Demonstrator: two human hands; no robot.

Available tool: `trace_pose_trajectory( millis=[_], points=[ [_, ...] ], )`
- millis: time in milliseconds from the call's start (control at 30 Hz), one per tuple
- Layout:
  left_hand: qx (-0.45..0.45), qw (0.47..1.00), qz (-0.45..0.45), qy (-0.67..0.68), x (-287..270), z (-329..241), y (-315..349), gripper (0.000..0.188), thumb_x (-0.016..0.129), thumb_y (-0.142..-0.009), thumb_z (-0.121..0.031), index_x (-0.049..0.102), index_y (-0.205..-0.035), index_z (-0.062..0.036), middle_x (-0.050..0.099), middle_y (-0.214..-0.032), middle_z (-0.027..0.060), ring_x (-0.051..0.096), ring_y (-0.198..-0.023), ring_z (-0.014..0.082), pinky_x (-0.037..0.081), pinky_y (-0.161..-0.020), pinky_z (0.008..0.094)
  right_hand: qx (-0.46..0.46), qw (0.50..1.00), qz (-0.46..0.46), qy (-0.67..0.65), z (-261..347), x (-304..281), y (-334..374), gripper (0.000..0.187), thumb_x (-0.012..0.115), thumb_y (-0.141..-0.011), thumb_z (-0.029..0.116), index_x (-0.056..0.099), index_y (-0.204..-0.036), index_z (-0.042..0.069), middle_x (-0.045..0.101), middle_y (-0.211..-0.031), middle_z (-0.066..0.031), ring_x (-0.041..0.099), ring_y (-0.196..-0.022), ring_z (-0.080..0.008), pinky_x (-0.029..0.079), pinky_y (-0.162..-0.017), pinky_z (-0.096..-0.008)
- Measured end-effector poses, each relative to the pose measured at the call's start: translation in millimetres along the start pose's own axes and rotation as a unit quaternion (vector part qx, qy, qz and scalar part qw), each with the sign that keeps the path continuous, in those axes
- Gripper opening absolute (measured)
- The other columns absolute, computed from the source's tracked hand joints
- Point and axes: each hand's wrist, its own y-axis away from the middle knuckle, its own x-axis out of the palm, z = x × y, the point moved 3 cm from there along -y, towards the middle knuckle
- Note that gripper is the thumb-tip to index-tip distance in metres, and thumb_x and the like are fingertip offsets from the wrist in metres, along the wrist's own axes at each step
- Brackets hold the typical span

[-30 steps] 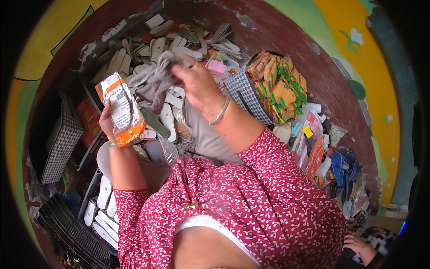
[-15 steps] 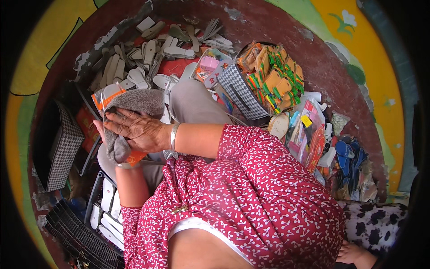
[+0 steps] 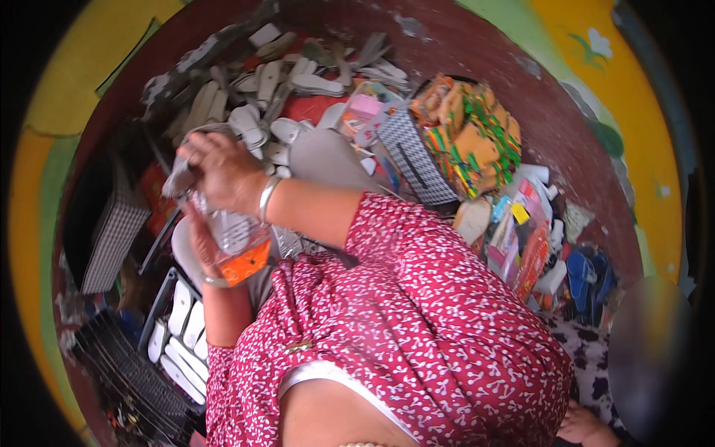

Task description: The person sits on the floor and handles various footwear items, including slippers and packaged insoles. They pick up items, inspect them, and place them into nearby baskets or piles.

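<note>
My right hand [image 3: 229, 173] grips a bunched grey cloth [image 3: 179, 177], its fingers curled over it and slightly blurred. Just below, my left hand [image 3: 201, 242] is upright with a clear plastic packet [image 3: 231, 229] against its palm. The packet has an orange end [image 3: 247, 264] near the wrist; something pale shows through the plastic, too blurred to name. A silver bangle [image 3: 268, 198] circles my right wrist. Both hands are above my bent legs.
Beyond my knees lies a heap of pale slipper soles [image 3: 268, 82]. A houndstooth box [image 3: 417, 156] stands beside bagged tan pieces [image 3: 477, 141]. Left are a crate of white soles [image 3: 182, 313] and a black rack [image 3: 123, 380]. Another person's hand [image 3: 588, 426] shows at lower right.
My right hand has lifted the grey cloth up and away from the packet, uncovering its clear plastic. The view has shifted slightly. A blurred grey shape has come in at the right.
</note>
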Motion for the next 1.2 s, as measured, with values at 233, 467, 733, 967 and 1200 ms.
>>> trace_pose_trajectory(
  millis=[233, 467, 733, 967, 1200],
  points=[
    [0.147, 0.984, 0.091, -0.032, 34.3, -0.6, 16.5, 0.049, 0.045, -0.088, -0.015, 0.03, -0.135, -0.0065, 0.045, -0.127, 0.0189, 0.051, -0.111, 0.0318, 0.042, -0.095, 0.0444, 0.365, 0.555, 0.062, -0.745, -113.3, -7.3, -10.8, 0.021, 0.048, -0.086, 0.009, 0.057, -0.101, -0.002, 0.062, -0.093, -0.0144, 0.063, -0.084, -0.0242, 0.052, -0.077, -0.0387],
    [0.151, 0.971, 0.148, 0.109, 13.7, -33.9, 13.7, 0.05, 0.034, -0.094, -0.038, 0.04, -0.13, -0.0046, 0.048, -0.126, 0.0188, 0.049, -0.115, 0.0331, 0.035, -0.1, 0.0485, 0.026, 0.842, 0.193, -0.503, -4.7, -63.8, 21.1, 0.041, 0.05, -0.082, 0.012, 0.048, -0.123, 0.004, 0.055, -0.12, -0.0116, 0.05, -0.113, -0.0258, 0.033, -0.098, -0.0372],
    [0.108, 0.924, 0.25, 0.268, 10.1, -14.3, 3.2, 0.057, 0.032, -0.094, -0.049, 0.038, -0.132, -0.0067, 0.044, -0.132, 0.0114, 0.044, -0.119, 0.0272, 0.032, -0.103, 0.0412, -0.191, 0.965, 0.146, -0.106, 27.6, -3.6, 34.5, 0.048, 0.05, -0.082, 0.013, 0.045, -0.13, 0.017, 0.025, -0.144, -0.0152, 0.018, -0.131, -0.0433, 0.016, -0.108, -0.0469],
    [0.095, 0.988, 0.102, 0.072, 17.7, -4.5, 14.9, 0.048, 0.046, -0.091, -0.037, 0.04, -0.13, -0.0102, 0.05, -0.124, 0.0089, 0.05, -0.112, 0.0245, 0.041, -0.094, 0.0404, -0.087, 0.981, 0.145, -0.096, -5.8, 11.3, 19.3, 0.054, 0.047, -0.076, 0.004, 0.046, -0.128, 0.017, 0.033, -0.14, -0.0139, 0.025, -0.131, -0.0381, 0.024, -0.106, -0.0432],
    [0.044, 0.998, -0.007, 0.044, -12.1, 3.5, -5.2, 0.029, 0.052, -0.087, -0.019, 0.056, -0.113, -0.0048, 0.061, -0.109, 0.0119, 0.061, -0.094, 0.0282, 0.047, -0.088, 0.0445, -0.052, 0.965, 0.126, -0.225, -35.2, -61.4, 43.7, 0.056, 0.061, -0.077, 0.008, 0.043, -0.13, 0.009, 0.04, -0.135, -0.0168, 0.031, -0.13, -0.0317, 0.027, -0.106, -0.0373]
  ],
)
